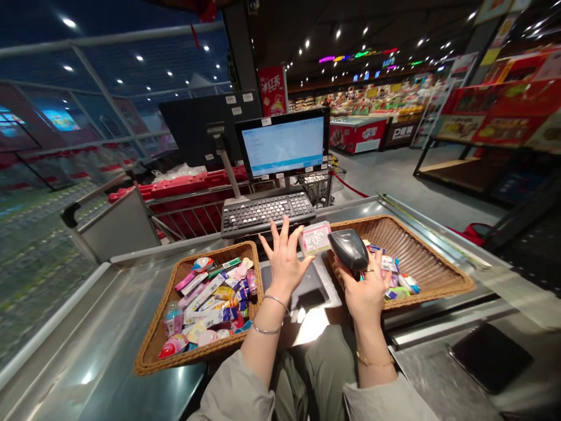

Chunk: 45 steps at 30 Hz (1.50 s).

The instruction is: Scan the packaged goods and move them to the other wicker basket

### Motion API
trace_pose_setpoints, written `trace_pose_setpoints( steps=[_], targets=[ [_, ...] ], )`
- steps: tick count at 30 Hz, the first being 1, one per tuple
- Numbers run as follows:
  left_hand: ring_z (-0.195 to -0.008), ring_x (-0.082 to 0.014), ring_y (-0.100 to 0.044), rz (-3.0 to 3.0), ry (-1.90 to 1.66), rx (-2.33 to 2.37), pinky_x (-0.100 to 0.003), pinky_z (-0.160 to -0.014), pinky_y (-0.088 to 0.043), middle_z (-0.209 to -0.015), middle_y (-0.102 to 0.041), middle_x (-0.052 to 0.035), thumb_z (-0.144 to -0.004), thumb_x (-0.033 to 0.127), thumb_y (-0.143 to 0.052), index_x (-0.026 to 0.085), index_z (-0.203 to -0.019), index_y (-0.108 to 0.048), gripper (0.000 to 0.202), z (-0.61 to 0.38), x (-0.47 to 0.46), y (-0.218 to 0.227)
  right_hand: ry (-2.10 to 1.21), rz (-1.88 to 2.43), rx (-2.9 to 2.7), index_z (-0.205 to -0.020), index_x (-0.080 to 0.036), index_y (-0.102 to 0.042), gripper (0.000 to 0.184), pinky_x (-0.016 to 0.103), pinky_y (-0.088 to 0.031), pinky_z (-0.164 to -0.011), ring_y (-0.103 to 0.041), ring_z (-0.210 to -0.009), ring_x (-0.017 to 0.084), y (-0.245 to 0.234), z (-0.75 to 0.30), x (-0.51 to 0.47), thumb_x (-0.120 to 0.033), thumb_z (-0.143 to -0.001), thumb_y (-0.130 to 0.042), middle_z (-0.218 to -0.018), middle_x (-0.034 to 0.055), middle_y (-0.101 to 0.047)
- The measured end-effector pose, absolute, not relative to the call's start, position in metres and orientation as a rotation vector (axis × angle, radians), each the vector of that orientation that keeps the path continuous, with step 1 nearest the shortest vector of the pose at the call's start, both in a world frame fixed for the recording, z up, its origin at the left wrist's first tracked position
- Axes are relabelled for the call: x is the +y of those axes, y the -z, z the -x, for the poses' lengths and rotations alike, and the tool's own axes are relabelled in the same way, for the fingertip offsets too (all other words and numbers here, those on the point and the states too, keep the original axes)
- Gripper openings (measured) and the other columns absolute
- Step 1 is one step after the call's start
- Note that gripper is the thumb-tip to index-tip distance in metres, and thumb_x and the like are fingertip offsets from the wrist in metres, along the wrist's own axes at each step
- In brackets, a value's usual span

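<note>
My left hand [283, 260] holds a small pink-edged packet [315, 238] with a barcode on it between thumb and index finger, its other fingers spread. The packet faces me above the counter's middle. Wrapped in my right hand [366, 286] is a black barcode scanner [349, 248], its head close beside the packet's right edge. Left of my hands, a wicker basket [151, 342] is full of small colourful packaged goods [214, 301]. Another wicker basket [432, 263], partly behind my right hand, has several small items [405, 283] at its near left end.
A keyboard [268, 210] and a lit monitor [284, 146] stand beyond my hands, with a second, dark-backed screen [197, 128] beside them. The metal counter [100, 327] surrounds the baskets. A black pad [491, 356] lies at the near right. A shopping cart [188, 210] stands behind.
</note>
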State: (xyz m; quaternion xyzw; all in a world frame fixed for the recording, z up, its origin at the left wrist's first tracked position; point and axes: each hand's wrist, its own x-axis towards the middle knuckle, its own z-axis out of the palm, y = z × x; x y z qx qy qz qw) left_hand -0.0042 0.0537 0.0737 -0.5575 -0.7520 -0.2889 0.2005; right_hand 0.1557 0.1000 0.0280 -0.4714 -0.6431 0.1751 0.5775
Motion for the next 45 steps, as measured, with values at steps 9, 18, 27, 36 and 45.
trace_pose_setpoints(
  steps=[9, 18, 27, 36, 45],
  targets=[
    [-0.157, -0.0408, -0.006, 1.663, 0.71, -2.083, -0.077, -0.119, -0.009, -0.169, -0.023, -0.0092, -0.078, 0.044, -0.081, 0.028, -0.144, -0.052, 0.074, -0.009, 0.071, -0.073, -0.372, 1.225, -1.359, -0.117, -0.01, -0.07, 0.067, 0.065, -0.019, -0.119, -0.039, -0.146, 0.043, -0.031, -0.163, 0.104, -0.067, -0.085, -0.062, -0.138, 0.025, -0.061],
    [-0.157, -0.0392, -0.004, 1.771, 0.665, -2.035, -0.076, -0.119, -0.008, -0.169, -0.022, -0.0101, -0.076, 0.045, -0.082, 0.029, -0.147, -0.049, 0.08, -0.024, 0.084, -0.074, -0.363, 1.32, -1.269, -0.113, -0.009, -0.072, 0.072, 0.064, -0.017, -0.12, -0.041, -0.145, 0.043, -0.023, -0.173, 0.113, -0.073, -0.082, -0.059, -0.137, 0.0262, -0.062],
    [-0.157, -0.0398, -0.005, 1.875, 0.628, -1.975, -0.077, -0.119, -0.01, -0.17, -0.021, -0.0093, -0.079, 0.048, -0.079, 0.028, -0.146, -0.05, 0.076, -0.042, 0.098, -0.079, -0.344, 1.348, -1.155, -0.104, -0.006, -0.075, 0.075, 0.063, -0.02, -0.121, -0.042, -0.144, 0.044, -0.026, -0.179, 0.116, -0.075, -0.078, -0.063, -0.136, 0.0273, -0.062],
    [-0.157, -0.0389, -0.004, 1.918, 0.621, -1.947, -0.076, -0.12, -0.009, -0.171, -0.018, -0.0066, -0.082, 0.053, -0.074, 0.032, -0.147, -0.05, 0.073, -0.059, 0.108, -0.082, -0.333, 1.443, -1.039, -0.095, -0.007, -0.076, 0.071, 0.069, -0.03, -0.114, -0.05, -0.134, 0.051, -0.027, -0.191, 0.122, -0.074, -0.074, -0.066, -0.138, 0.0294, -0.06],
    [-0.158, -0.0347, -0.007, 1.89, 0.664, -1.992, -0.073, -0.121, -0.01, -0.17, -0.02, -0.005, -0.096, 0.046, -0.055, 0.026, -0.159, -0.031, 0.071, -0.078, 0.118, -0.076, -0.273, 1.45, -1.006, -0.092, -0.009, -0.075, 0.065, 0.065, -0.034, -0.112, -0.053, -0.131, 0.049, -0.024, -0.196, 0.125, -0.071, -0.075, -0.068, -0.131, 0.0279, -0.065]
  ],
)
